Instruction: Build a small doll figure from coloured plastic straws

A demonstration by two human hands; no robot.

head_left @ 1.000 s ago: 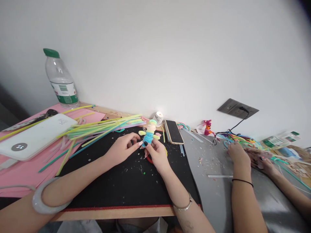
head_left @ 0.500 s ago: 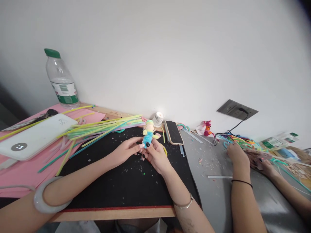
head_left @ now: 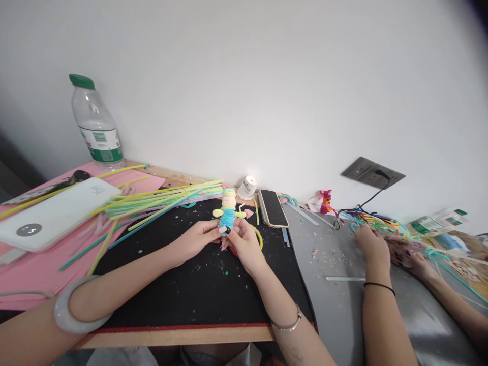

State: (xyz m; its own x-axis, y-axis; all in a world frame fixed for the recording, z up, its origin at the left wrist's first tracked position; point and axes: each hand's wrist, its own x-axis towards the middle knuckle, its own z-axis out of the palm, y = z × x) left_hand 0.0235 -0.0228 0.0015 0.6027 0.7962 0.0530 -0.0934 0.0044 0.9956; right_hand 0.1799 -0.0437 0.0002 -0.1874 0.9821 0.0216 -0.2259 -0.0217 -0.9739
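A small pipe-cleaner doll (head_left: pixel 227 216) is held upright over the black mat (head_left: pixel 171 295). Its top is pale yellow and cream, its lower body blue, with a short yellow arm on each side. My left hand (head_left: pixel 202 235) pinches the doll's lower end from the left, thumb in front. From the right, my right hand (head_left: pixel 246 246) grips the same end, its thumb beside the other. The fingers behind the doll are partly hidden. A yellow loop (head_left: pixel 260 238) shows just behind my right hand.
Left lie a bundle of pipe cleaners (head_left: pixel 152 203), a white power bank (head_left: pixel 57 213) and pink paper (head_left: pixel 41 277); a bottle (head_left: pixel 97 124) stands behind. A paper cup (head_left: pixel 247 187) and phone (head_left: pixel 273 208) are beyond my hands. At right, a co-worker's hands (head_left: pixel 373 244) handle a brownish thing.
The doll has been turned to stand straighter, so both of its yellow arms and more of its body show. My hands have shifted only slightly around its lower end.
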